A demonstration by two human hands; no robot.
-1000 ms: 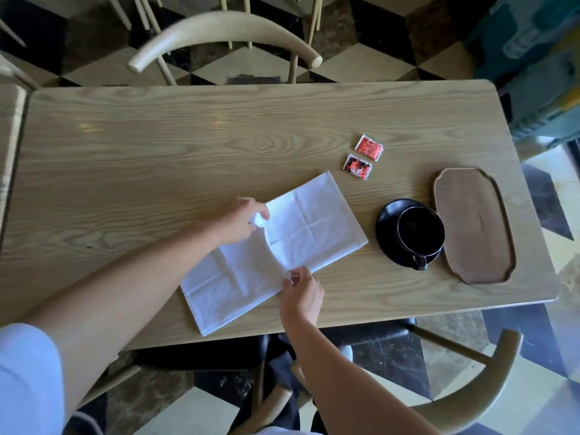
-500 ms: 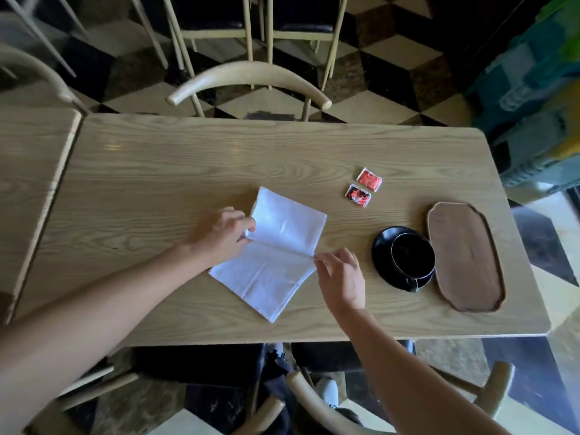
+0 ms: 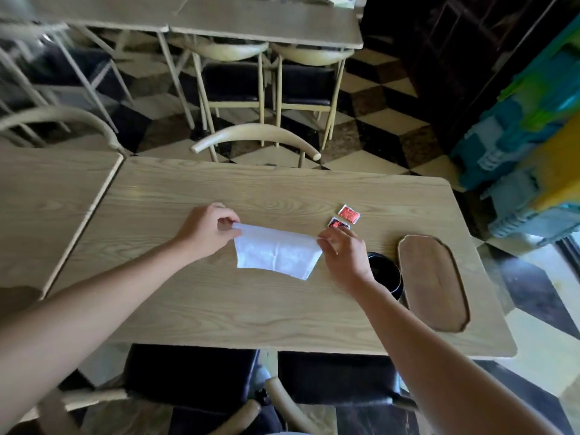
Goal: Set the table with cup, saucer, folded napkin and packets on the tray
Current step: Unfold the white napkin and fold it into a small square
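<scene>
A white napkin (image 3: 276, 254), folded, hangs just over the middle of the wooden table (image 3: 219, 312). My left hand (image 3: 208, 229) pinches its upper left corner and my right hand (image 3: 343, 257) pinches its upper right corner. Two red packets (image 3: 343, 217) lie on the table beyond my right hand. A black cup on a black saucer (image 3: 387, 274) stands to the right, partly hidden by my right wrist. The oval wooden tray (image 3: 434, 284) lies bare at the table's right end.
A second table (image 3: 47, 196) butts against the left edge. Curved cream chair backs stand at the far side (image 3: 255, 136) and near edge (image 3: 282, 400). More tables and chairs fill the background; a colourful object (image 3: 533, 146) stands at right.
The napkin went from flat and half open to folded over and lifted by its top corners. Both hands moved up and away from me. The camera tilted upward.
</scene>
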